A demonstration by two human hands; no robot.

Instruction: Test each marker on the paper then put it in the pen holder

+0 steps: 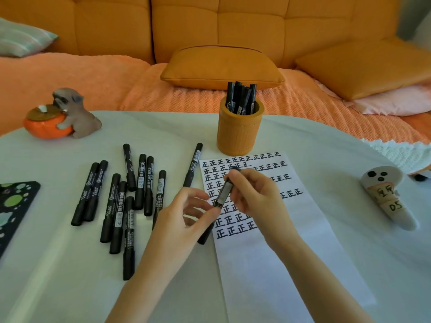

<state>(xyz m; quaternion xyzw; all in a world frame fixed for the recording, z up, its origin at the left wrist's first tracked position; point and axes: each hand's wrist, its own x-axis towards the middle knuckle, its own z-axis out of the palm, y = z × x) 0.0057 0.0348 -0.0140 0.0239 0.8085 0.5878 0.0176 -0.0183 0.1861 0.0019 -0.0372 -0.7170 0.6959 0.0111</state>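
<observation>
Head view. Both hands hold one marker above the written upper half of the paper. The right hand has its fingers curled round the upper barrel. The left hand pinches the lower barrel with thumb and fingers. The marker tilts, its top end toward the holder and its bottom end over the paper's left edge.

The holder stands upright just beyond the paper's top edge and carries several stored markers. A single marker lies just beside the paper's upper left edge. The loose markers lie in a scatter to the left, well apart from the paper.

The paper's lower half is bare, as is the table in front of the scatter.

A dog figure sits near the table's far left edge. A ghost-shaped piece lies toward the right edge, and a dark patterned board is cut by the left border. The table's curved far edge meets an orange sofa.
</observation>
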